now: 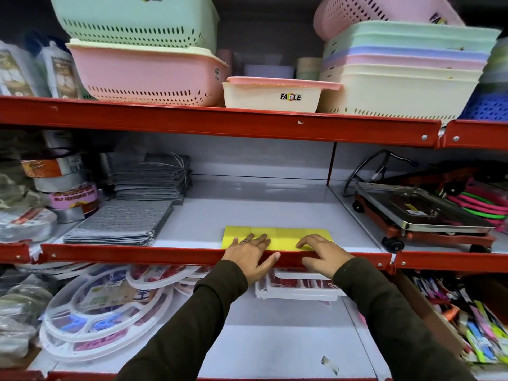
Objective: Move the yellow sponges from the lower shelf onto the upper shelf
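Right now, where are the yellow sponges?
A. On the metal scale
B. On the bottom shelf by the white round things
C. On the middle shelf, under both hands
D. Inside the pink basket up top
C. The yellow sponges lie flat in a row at the front of the middle shelf, with the left hand and the right hand resting on top of them.

A row of flat yellow sponges lies at the front of the white middle shelf behind its red metal lip, both hands, left hand and right hand, resting flat on them.
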The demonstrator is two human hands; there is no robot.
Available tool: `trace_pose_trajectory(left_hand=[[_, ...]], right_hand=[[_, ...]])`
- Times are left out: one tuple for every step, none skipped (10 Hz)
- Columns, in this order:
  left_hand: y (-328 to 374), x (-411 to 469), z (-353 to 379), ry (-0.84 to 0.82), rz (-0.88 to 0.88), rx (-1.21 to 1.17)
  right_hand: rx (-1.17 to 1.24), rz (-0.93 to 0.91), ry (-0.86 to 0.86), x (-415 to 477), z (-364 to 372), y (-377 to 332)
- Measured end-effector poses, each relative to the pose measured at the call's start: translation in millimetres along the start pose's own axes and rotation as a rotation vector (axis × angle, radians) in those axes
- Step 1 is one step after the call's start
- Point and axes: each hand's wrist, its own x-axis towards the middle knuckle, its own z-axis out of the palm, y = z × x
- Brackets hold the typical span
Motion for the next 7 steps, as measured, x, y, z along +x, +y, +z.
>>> trace_pose_trajectory(left_hand=[[-1,-1,-1,-0.003,0.016,-0.007],[-2,-2,-1,0.029,0.027,-0.032],[-3,-6,-4,0.177,0.061,-0.031],[-1,-8,-13,0.33,0.108,-0.03],[3,-10,-30,0.539,0.18,-0.001],[10,-9,-81,0.838,0.282,0.016],[13,-10,-113,0.921,0.314,0.021]], right_hand=[[0.024,0.012,-0.001,-2,-3,0],[0.036,-0.006,0.018,-6,-4,-2],[0.025,-0.093,0.166,-17,-10,-10],[-0.017,-0.168,0.353,-26,-22,-24],[-0.023,-0.251,0.577,-34,-40,-42],[-0.031,-0.344,0.858,-41,-84,-74],[-0.065,-0.366,0.982,-42,-109,-86]])
